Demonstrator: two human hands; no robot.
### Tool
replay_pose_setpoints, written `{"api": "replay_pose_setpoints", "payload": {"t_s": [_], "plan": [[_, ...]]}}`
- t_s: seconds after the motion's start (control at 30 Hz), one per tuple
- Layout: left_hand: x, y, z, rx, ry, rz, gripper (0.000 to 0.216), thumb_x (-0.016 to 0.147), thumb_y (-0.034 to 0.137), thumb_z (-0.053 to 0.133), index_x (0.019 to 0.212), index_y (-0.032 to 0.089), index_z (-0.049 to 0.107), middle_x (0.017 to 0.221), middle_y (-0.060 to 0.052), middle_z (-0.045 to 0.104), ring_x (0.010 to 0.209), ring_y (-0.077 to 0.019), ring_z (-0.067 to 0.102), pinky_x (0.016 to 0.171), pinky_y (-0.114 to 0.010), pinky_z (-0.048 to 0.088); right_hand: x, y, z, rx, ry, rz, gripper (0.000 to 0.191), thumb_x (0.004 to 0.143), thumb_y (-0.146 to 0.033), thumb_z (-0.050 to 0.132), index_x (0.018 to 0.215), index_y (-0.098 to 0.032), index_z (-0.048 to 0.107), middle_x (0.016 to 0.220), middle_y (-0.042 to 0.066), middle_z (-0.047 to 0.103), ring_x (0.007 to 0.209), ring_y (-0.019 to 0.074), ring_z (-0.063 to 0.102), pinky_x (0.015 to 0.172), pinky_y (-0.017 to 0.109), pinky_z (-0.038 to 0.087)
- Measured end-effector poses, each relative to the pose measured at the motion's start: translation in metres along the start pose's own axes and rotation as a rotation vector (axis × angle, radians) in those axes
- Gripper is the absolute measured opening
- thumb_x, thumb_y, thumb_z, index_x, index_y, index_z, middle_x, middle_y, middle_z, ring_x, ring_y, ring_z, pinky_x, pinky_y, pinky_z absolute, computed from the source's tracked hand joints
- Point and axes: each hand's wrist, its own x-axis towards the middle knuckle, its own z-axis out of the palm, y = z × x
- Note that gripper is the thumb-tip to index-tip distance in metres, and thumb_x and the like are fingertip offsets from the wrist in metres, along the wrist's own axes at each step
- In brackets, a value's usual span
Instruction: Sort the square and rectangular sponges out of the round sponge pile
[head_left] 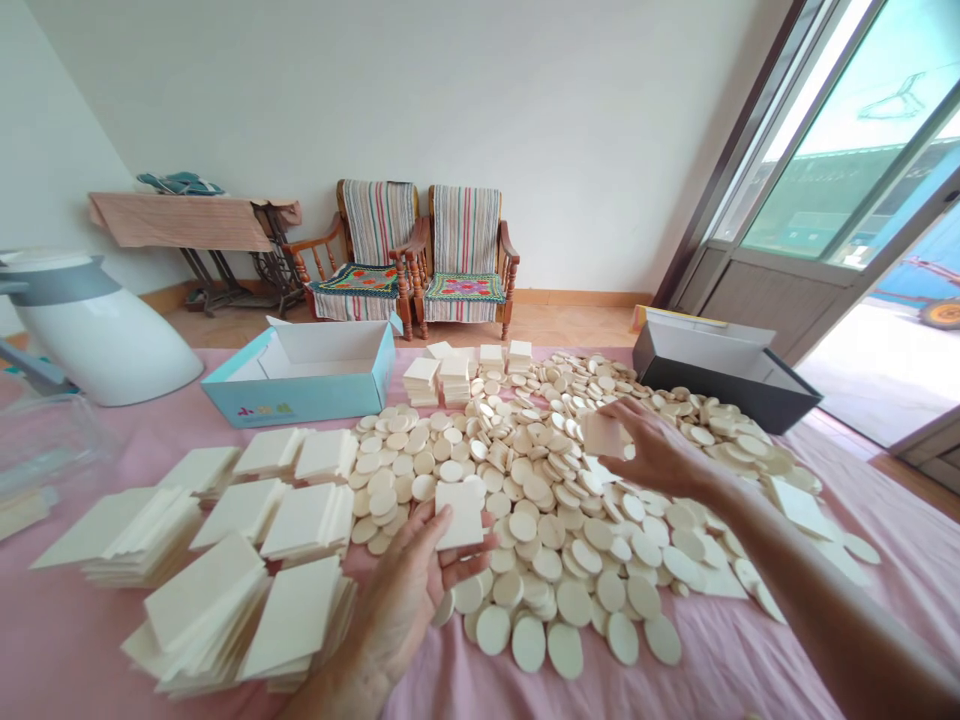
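Note:
My left hand (420, 570) is closed on a small pale square wooden piece (460, 515), thumb on top and fingers underneath. Another square wooden piece (602, 436) is pinched in my right hand (649, 445), held above the pile. Below both hands spreads a big heap of thin round wooden discs (532, 540), many overlapping. To the left stand several stacks of larger square boards (304, 515), some leaning askew. Smaller stacks of square pieces (454, 378) stand behind the discs.
A light blue open box (300, 395) stands at the back left and a dark open box (720, 375) at the back right. A white jug (105, 330) and a clear plastic container (52, 440) are at the far left. The pink cloth (420, 690) has wrinkles. Two wooden chairs (465, 240) stand beyond.

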Motion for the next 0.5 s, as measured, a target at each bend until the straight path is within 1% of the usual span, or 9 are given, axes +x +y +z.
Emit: {"api": "replay_pose_setpoints", "payload": {"t_s": [0.07, 0.1, 0.17, 0.2, 0.27, 0.3, 0.37, 0.43, 0.5], "plan": [[-0.001, -0.002, 0.001, -0.028, -0.033, 0.0, 0.023, 0.085, 0.02, 0.064, 0.106, 0.015, 0.057, 0.098, -0.013, 0.073, 0.086, -0.0268, 0.073, 0.073, -0.035, 0.06, 0.002, -0.032, -0.009, 0.077, 0.091, 0.005, 0.048, 0.075, -0.039, 0.066, 0.115, -0.018, 0.051, 0.108, 0.011, 0.056, 0.096, 0.0252, 0.056, 0.084, 0.038, 0.046], [-0.002, -0.002, 0.002, -0.037, -0.05, -0.001, 0.023, 0.085, 0.022, 0.064, 0.106, 0.014, 0.058, 0.098, -0.013, 0.073, 0.087, -0.0273, 0.072, 0.075, -0.037, 0.06, 0.002, -0.051, -0.012, 0.133, 0.109, -0.038, 0.047, 0.075, -0.037, 0.066, 0.115, -0.019, 0.05, 0.108, 0.01, 0.055, 0.096, 0.0245, 0.055, 0.083, 0.038, 0.046], [-0.003, -0.003, 0.003, -0.047, -0.077, 0.002, 0.025, 0.087, 0.026, 0.063, 0.108, 0.014, 0.058, 0.101, -0.014, 0.072, 0.088, -0.0283, 0.072, 0.075, -0.039, 0.06, 0.001, -0.092, -0.012, 0.236, 0.09, -0.156, 0.046, 0.075, -0.036, 0.066, 0.115, -0.02, 0.049, 0.109, 0.01, 0.054, 0.099, 0.0245, 0.053, 0.085, 0.038, 0.045], [-0.004, -0.003, 0.003, -0.055, -0.087, 0.008, 0.028, 0.087, 0.028, 0.063, 0.111, 0.014, 0.058, 0.103, -0.014, 0.072, 0.088, -0.0284, 0.072, 0.075, -0.039, 0.06, 0.001, -0.111, -0.01, 0.274, 0.081, -0.201, 0.043, 0.075, -0.035, 0.066, 0.112, -0.021, 0.05, 0.106, 0.009, 0.055, 0.096, 0.0239, 0.053, 0.082, 0.038, 0.045], [-0.006, -0.004, 0.003, -0.077, -0.101, 0.023, 0.035, 0.087, 0.032, 0.063, 0.118, 0.016, 0.056, 0.107, -0.013, 0.071, 0.088, -0.0273, 0.071, 0.074, -0.039, 0.06, 0.0, -0.14, -0.003, 0.3, -0.001, -0.266, 0.039, 0.074, -0.034, 0.067, 0.107, -0.02, 0.052, 0.1, 0.008, 0.054, 0.091, 0.023, 0.051, 0.078, 0.037, 0.045], [-0.006, -0.004, 0.003, -0.083, -0.101, 0.036, 0.038, 0.087, 0.033, 0.064, 0.12, 0.017, 0.056, 0.109, -0.012, 0.07, 0.088, -0.0262, 0.071, 0.074, -0.037, 0.06, 0.0, -0.149, 0.001, 0.299, -0.039, -0.286, 0.037, 0.074, -0.036, 0.067, 0.103, -0.02, 0.053, 0.099, 0.007, 0.054, 0.091, 0.023, 0.051, 0.077, 0.038, 0.045], [-0.007, -0.004, 0.003, -0.074, -0.083, 0.058, 0.039, 0.085, 0.033, 0.066, 0.12, 0.019, 0.057, 0.108, -0.009, 0.071, 0.09, -0.024, 0.071, 0.074, -0.033, 0.059, 0.0, -0.16, 0.008, 0.279, -0.113, -0.309, 0.035, 0.074, -0.041, 0.067, 0.098, -0.019, 0.054, 0.099, 0.008, 0.053, 0.092, 0.0238, 0.049, 0.078, 0.039, 0.045], [-0.008, -0.003, 0.004, -0.055, -0.067, 0.05, 0.035, 0.082, 0.029, 0.069, 0.114, 0.018, 0.06, 0.104, -0.007, 0.071, 0.091, -0.0227, 0.07, 0.072, -0.03, 0.059, -0.001, -0.163, 0.012, 0.25, -0.156, -0.32, 0.035, 0.074, -0.043, 0.068, 0.096, -0.018, 0.054, 0.101, 0.009, 0.053, 0.095, 0.0248, 0.049, 0.08, 0.04, 0.044], [-0.008, -0.003, 0.004, -0.056, -0.05, 0.03, 0.03, 0.079, 0.026, 0.071, 0.107, 0.018, 0.062, 0.1, -0.006, 0.072, 0.088, -0.0222, 0.07, 0.07, -0.029, 0.059, -0.002, -0.163, 0.014, 0.222, -0.16, -0.322, 0.037, 0.074, -0.041, 0.068, 0.1, -0.018, 0.053, 0.104, 0.009, 0.054, 0.098, 0.0259, 0.048, 0.084, 0.042, 0.043]]}}
